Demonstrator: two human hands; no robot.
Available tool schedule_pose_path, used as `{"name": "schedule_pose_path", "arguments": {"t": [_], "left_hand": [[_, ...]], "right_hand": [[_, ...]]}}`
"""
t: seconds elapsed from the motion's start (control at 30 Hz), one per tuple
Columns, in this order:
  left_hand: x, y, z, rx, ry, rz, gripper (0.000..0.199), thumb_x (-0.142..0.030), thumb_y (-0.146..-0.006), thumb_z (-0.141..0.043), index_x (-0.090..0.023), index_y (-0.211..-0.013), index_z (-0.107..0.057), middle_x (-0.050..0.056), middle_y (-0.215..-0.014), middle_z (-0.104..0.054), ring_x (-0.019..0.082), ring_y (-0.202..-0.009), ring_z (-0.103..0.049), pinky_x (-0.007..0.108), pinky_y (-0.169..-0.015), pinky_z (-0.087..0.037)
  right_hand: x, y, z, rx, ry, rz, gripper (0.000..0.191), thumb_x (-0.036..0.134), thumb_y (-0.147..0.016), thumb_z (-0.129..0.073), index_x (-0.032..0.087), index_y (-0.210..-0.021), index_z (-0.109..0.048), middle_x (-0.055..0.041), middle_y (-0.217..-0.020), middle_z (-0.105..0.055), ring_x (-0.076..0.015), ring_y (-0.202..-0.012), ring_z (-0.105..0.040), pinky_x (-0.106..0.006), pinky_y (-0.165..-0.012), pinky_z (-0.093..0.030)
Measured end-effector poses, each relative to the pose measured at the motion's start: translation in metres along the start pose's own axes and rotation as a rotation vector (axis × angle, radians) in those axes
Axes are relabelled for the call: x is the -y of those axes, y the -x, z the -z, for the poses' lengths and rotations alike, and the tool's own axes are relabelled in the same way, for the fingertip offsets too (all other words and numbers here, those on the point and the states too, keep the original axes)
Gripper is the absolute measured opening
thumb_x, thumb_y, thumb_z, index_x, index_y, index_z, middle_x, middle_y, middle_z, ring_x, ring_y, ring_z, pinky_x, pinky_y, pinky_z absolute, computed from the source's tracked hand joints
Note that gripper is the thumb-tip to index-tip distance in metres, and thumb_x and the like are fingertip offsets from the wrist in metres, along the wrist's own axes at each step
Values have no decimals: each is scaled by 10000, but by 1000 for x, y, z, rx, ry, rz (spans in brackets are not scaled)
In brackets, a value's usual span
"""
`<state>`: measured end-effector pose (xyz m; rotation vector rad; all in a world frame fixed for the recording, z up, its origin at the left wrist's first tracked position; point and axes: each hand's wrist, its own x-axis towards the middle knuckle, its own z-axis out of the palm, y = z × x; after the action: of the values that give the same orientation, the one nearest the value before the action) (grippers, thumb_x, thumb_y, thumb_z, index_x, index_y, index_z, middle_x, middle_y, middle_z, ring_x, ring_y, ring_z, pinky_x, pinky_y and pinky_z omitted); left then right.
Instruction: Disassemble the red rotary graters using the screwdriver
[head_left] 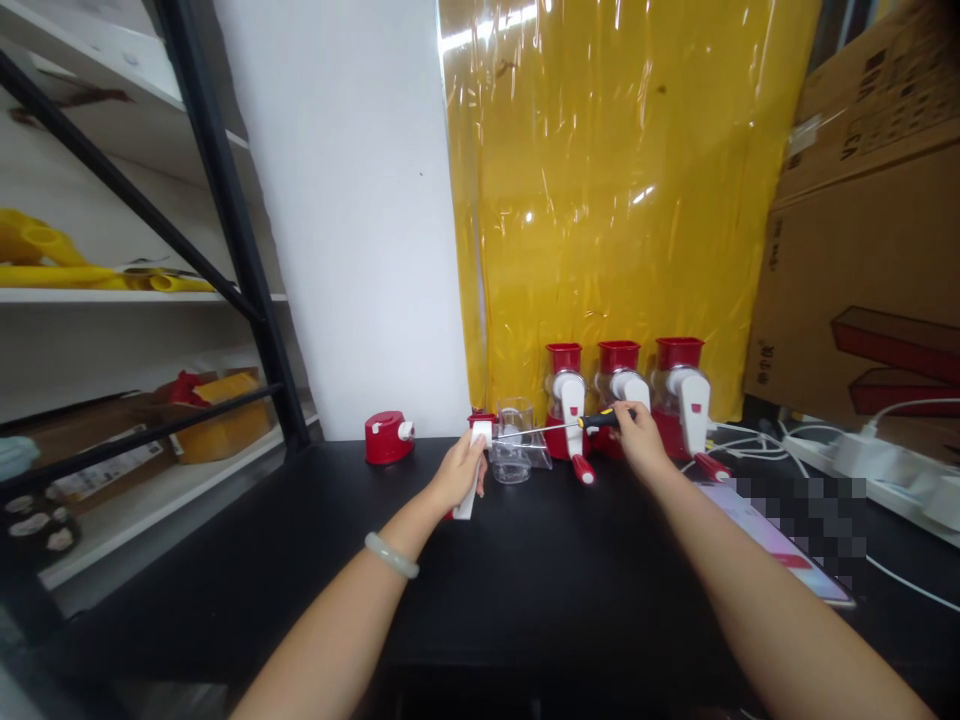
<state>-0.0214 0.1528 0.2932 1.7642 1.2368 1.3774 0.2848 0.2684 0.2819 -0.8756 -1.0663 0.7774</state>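
My left hand [456, 474] is closed around a white crank handle [466, 503], with a bit of red showing at its lower end. In my right hand [639, 432] is a screwdriver [597, 420] with a black and yellow handle. Its long metal shaft points left, and the tip reaches the white top end of the crank; whether it sits in a screw is too small to tell. Just behind, a clear plastic housing [513, 462] stands on the table, with a red part [480, 416] partly hidden by my left hand. Farther left sits a red base [385, 438] with a white knob.
Several red and white rotary graters [679, 400] stand along the back of the black table [555, 580]. To the right lie a tablet [780, 545], white cables and a power strip [892, 480], beside a large cardboard box [862, 240]. A shelf rack [247, 250] stands left.
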Motion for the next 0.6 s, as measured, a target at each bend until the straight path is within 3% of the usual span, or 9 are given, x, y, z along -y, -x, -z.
{"name": "schedule_pose_path", "arguments": {"t": [0.33,0.47,0.6], "left_hand": [[-5,3,-3,-19,-46,12,563,-782,-903,-419,-220,-901,-466,-92,-518,-510,115,-341,-512,224,-379,-437],[-7,3,-2,-26,-61,11,566,-782,-906,-410,-219,-902,-468,-89,-522,-513,118,-344,-516,227,-377,-438],[-10,3,-1,-41,-61,5,574,-776,-905,-411,-209,-952,-488,-94,-512,-506,119,-349,-515,227,-385,-439]], "right_hand": [[7,0,-9,-6,-357,-94,301,426,-623,-694,249,-855,-621,22,-758,-593,-148,-625,-581,-277,-520,-494],[11,4,-4,9,-125,-38,342,560,-736,-650,235,-843,-650,-23,-813,-636,-177,-608,-611,-336,-521,-525],[12,7,2,24,149,-17,448,684,-800,-593,236,-818,-613,-1,-583,-579,-188,-465,-557,-343,-465,-481]]}}
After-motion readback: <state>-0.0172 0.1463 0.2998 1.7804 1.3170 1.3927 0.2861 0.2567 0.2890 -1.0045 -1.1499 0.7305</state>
